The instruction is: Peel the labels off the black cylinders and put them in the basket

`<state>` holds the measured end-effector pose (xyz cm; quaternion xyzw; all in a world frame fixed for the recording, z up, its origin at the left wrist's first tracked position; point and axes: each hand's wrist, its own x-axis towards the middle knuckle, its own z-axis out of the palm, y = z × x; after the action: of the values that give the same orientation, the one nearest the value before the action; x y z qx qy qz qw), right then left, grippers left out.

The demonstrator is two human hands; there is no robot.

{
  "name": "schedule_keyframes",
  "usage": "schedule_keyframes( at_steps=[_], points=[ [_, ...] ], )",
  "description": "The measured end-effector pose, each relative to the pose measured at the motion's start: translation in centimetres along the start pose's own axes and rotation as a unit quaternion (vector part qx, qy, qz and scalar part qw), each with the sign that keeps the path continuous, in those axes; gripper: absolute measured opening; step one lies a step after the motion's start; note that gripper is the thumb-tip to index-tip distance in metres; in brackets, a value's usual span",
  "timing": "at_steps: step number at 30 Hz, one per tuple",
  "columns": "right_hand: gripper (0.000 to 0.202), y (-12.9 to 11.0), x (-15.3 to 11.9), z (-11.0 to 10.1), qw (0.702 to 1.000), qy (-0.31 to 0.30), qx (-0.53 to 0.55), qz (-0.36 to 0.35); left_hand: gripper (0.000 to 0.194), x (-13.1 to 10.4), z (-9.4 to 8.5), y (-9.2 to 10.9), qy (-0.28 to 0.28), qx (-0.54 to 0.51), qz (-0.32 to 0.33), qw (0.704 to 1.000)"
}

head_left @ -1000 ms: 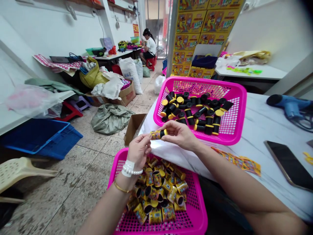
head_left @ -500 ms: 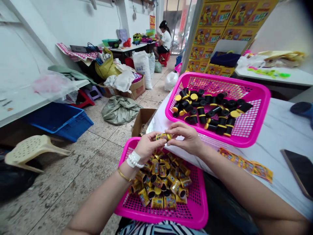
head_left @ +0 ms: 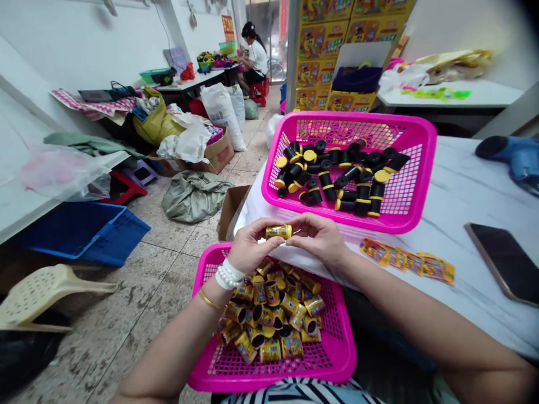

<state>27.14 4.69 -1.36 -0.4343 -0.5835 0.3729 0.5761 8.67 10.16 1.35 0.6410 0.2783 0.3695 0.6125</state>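
My L hand is narrowed on a small printed cylinder, thumb below and fingers above, around its left end. My R hand is curled w/ fingertips at the other, yellow-rimmed end; I can't tell if they grip or just touch. The cylinder lies approx. level between both hands, over the near edge of the white marbled surface.

Change vs. 1.0 s ago: the black part then showing betw. the printed wrap and the yellow cap is no longer visible; the wrap now reaches approx. to the yellow rim. Vs. 0.5 s ago, the fingers cover less of the print, and my view has swung, so the blue tool, far R of the R hand, shows more fully.

Below the hands: lower pink basket w/ many yellow printed cylinders. Beyond the R hand: upper pink basket, on the surface, w/ black cylinders w/ yellow caps. R of the R hand, past the forearm: overlapping orange printed labels, then a dark phone.

Writing: print on the held cylinder and labels too small to read. Yellow cartons, stacked well beyond the R hand, carry a cartoon figure and large Chinese-style characters, not clearly legible. Far ahead of the L hand: red sign w/ yellow characters, blurred; white sack w/ blue print, also unreadable; seated co-worker near the sign.
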Motion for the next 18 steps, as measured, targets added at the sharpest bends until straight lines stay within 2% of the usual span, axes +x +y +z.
schedule_keyframes(
  at_steps=[2, 4, 6, 8, 10, 12, 15, 16, 18],
  points=[
    [0.028, 0.0, 0.1, -0.2, 0.999, 0.021, -0.021, -0.032, 0.039, 0.6, -0.2, 0.2, -0.014, 0.013, -0.008, 1.0],
    [0.025, -0.1, 0.2, -0.3, 0.993, 0.029, -0.07, -0.091, 0.044, 0.9, -0.7, 0.3, -0.021, -0.011, -0.061, 0.998],
    [0.021, -0.1, 0.3, -0.4, 0.98, 0.032, -0.13, -0.146, 0.042, 0.9, -1.2, 0.1, -0.026, -0.023, -0.11, 0.993],
    [0.018, -0.2, 0.2, -0.2, 0.974, 0.042, -0.157, -0.16, 0.036, 0.7, -1.4, -0.1, -0.026, 0.006, -0.105, 0.994],
    [0.017, -0.3, 0.2, 0.0, 0.983, 0.059, -0.125, -0.118, 0.031, 0.6, -1.2, -0.3, -0.013, 0.068, -0.049, 0.996],
    [0.02, -0.2, 0.2, 0.2, 0.997, 0.064, -0.041, -0.025, 0.029, 0.5, -0.8, -0.6, 0.007, 0.15, 0.026, 0.988],
    [0.028, 0.0, 0.3, 0.2, 0.99, 0.04, 0.073, 0.117, 0.026, 0.7, -0.3, -1.0, 0.005, 0.232, 0.107, 0.967],
    [0.03, 0.1, 0.3, 0.1, 0.986, 0.032, 0.09, 0.138, 0.026, 0.8, -0.3, -1.1, -0.004, 0.226, 0.109, 0.968],
    [0.03, 0.4, 0.4, 0.0, 0.99, 0.035, 0.071, 0.116, 0.032, 0.9, -0.5, -1.3, -0.025, 0.168, 0.059, 0.984]
  ],
)
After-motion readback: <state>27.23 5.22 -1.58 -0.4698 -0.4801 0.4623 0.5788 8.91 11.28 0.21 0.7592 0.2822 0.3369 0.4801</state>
